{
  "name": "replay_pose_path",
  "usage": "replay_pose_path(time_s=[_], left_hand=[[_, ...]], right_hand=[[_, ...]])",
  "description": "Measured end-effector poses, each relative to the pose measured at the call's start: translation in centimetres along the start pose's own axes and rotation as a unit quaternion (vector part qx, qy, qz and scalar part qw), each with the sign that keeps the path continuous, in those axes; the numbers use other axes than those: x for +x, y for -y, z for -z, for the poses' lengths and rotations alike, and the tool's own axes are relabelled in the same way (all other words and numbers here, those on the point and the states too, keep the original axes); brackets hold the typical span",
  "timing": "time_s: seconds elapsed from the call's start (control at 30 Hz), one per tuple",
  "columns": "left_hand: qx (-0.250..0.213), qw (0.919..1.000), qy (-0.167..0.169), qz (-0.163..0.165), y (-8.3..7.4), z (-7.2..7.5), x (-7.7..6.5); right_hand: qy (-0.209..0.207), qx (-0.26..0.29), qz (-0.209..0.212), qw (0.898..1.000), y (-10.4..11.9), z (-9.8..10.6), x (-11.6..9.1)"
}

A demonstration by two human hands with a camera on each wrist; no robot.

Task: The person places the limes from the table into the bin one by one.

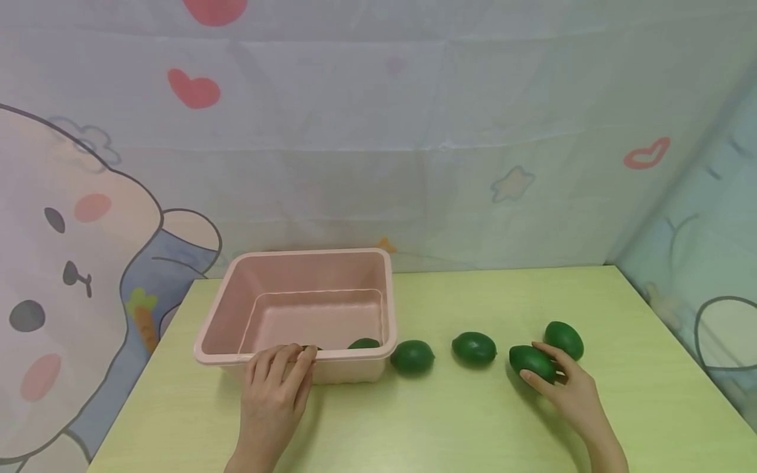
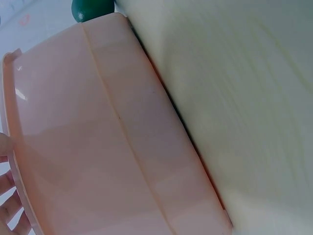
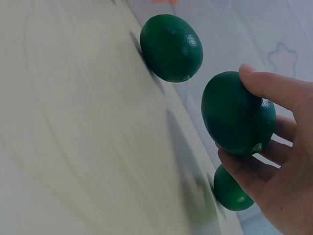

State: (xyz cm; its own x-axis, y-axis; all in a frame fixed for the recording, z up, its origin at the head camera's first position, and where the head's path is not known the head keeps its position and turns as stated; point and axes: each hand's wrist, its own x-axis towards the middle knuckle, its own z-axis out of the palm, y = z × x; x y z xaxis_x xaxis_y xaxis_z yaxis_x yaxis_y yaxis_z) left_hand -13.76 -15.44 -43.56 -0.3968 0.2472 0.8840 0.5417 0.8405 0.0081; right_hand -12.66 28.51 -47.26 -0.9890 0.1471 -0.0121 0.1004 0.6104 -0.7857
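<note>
Toward the right of the table, my right hand [image 1: 564,387] holds a green lime [image 1: 531,363] between thumb and fingers. In the right wrist view this lime [image 3: 237,112] is off the table, its shadow beneath it. Just behind that hand lies another lime [image 1: 564,340]. Two more limes rest to the left, one in mid-table [image 1: 474,349] and one beside the basin [image 1: 412,357]. My left hand [image 1: 275,384] grips the front rim of the pink plastic basin [image 1: 313,258], fingers over the edge. Inside, a lime [image 1: 363,343] shows partly above the rim; a second green bit peeks by my fingers.
The pale yellow-green table [image 1: 437,427] carries the basin at its back left. Behind it hangs a light cloth [image 1: 437,184] printed with hearts and a cartoon animal. Another cloth [image 1: 710,263] borders the right side.
</note>
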Motion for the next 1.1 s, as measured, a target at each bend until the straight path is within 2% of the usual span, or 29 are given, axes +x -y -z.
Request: replay_pose_path(time_s=[0.2, 0.43, 0.63, 1.1], left_hand=[[0.001, 1.0, -0.001, -0.004, 0.0, -0.2, 0.0], [0.004, 1.0, 0.008, 0.001, -0.1, -0.3, -0.1], [0.007, 0.9999, 0.011, 0.0, 0.0, -0.2, -0.1], [0.007, 1.0, 0.006, 0.002, 0.0, 0.0, -0.1]], right_hand=[[-0.005, 0.0, 0.006, 1.0, 0.4, 0.3, -0.1], [-0.029, -0.024, 0.046, 0.998, 0.9, 0.4, 0.4], [-0.029, 0.006, 0.055, 0.998, 1.9, 0.6, 0.8], [-0.031, 0.008, 0.098, 0.995, 3.3, 0.3, 1.9]])
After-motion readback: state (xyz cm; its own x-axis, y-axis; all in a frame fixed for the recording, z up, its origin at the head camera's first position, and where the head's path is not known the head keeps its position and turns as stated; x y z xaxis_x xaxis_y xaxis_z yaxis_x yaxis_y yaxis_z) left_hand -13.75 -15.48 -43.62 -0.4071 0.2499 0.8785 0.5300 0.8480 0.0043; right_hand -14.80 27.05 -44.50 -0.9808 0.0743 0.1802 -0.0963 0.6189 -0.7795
